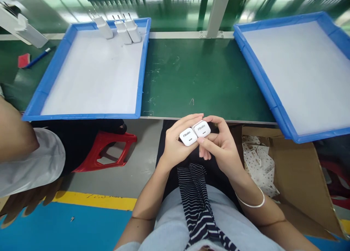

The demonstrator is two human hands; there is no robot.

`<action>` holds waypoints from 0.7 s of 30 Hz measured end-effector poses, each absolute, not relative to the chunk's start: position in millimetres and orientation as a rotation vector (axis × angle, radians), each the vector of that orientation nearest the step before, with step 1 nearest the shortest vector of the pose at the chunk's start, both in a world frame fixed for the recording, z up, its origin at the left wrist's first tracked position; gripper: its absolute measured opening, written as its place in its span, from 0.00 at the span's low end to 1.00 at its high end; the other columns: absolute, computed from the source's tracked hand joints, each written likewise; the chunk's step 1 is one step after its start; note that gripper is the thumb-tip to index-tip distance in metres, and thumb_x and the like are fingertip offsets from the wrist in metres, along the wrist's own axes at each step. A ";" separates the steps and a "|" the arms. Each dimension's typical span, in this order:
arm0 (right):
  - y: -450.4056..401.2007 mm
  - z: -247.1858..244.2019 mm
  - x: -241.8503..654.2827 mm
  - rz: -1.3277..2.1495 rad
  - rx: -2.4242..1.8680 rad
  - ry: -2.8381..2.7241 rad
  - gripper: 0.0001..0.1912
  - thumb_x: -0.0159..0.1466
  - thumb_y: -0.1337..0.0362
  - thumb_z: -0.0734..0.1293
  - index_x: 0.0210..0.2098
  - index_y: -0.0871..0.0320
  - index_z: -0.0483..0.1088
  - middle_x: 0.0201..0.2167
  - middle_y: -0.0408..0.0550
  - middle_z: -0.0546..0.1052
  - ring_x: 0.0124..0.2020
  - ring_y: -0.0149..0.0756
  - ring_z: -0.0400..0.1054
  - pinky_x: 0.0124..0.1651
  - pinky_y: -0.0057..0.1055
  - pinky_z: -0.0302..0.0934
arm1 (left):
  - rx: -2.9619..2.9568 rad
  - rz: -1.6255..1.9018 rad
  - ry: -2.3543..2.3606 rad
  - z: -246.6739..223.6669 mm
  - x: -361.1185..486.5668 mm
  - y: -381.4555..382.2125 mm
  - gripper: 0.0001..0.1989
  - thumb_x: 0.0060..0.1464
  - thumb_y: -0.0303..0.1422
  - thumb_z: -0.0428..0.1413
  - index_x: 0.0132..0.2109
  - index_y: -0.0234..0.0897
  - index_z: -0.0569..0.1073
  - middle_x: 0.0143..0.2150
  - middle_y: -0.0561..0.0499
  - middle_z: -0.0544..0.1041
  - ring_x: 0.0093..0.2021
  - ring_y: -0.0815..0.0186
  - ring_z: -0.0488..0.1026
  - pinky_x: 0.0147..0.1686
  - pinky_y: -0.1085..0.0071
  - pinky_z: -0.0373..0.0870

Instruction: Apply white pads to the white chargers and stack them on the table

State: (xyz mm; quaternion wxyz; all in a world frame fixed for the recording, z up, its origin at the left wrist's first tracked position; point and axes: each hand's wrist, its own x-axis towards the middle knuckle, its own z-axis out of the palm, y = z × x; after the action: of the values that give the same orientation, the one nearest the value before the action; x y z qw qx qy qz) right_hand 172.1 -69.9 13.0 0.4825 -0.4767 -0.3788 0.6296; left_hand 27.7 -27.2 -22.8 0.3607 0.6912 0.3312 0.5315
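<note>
Two white USB wall chargers are held side by side just off the bench's front edge, their printed port faces turned up toward me. My left hand (177, 143) is wrapped around the left charger (188, 136). With thumb and fingertips, my right hand (220, 143) grips the right charger (202, 128), which touches the other one. Each face shows dark lettering and a small slot; the pins are hidden below. Several more plug chargers (124, 32) stand at the back of a blue-rimmed tray (139, 79) on the left.
Another blue-rimmed tray (269, 92) lies at the right on the green bench (197, 76). A blue pen (38, 58) and a red piece (24, 60) lie far left. An open cardboard box (298, 170) holds printed packets. A co-worker's arm (16, 130) and a red stool (109, 150) are at left.
</note>
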 end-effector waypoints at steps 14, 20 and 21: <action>-65.5 18.4 162.7 1.504 -1.199 -0.925 0.28 0.61 0.57 0.76 0.53 0.51 0.60 0.19 0.35 0.73 0.17 0.29 0.66 0.19 0.24 0.60 | 2.060 1.449 0.936 -21.7 23.1 -30.3 0.20 0.60 0.26 0.60 0.59 0.38 0.74 0.59 0.42 0.78 0.59 0.59 0.76 0.59 0.60 0.78; -62.4 15.7 161.6 1.493 -1.220 -0.973 0.26 0.62 0.55 0.75 0.52 0.51 0.60 0.18 0.35 0.72 0.16 0.30 0.66 0.18 0.25 0.60 | 2.223 1.468 0.924 -24.4 21.6 -30.7 0.21 0.64 0.26 0.56 0.62 0.37 0.71 0.61 0.42 0.77 0.62 0.56 0.74 0.61 0.55 0.77; -62.0 15.2 161.5 1.493 -1.222 -0.971 0.26 0.61 0.55 0.76 0.51 0.51 0.60 0.18 0.34 0.72 0.16 0.29 0.65 0.18 0.25 0.60 | 2.241 1.467 0.913 -24.4 21.3 -30.7 0.21 0.64 0.25 0.56 0.63 0.37 0.70 0.61 0.42 0.77 0.63 0.56 0.74 0.61 0.54 0.77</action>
State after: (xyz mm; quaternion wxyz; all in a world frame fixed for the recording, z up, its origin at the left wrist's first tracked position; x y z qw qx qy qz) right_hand 161.5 -62.0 15.2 0.4713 -0.4990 -0.3964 0.6098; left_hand 21.3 -30.7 -24.4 0.1552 0.7822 0.3187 0.5123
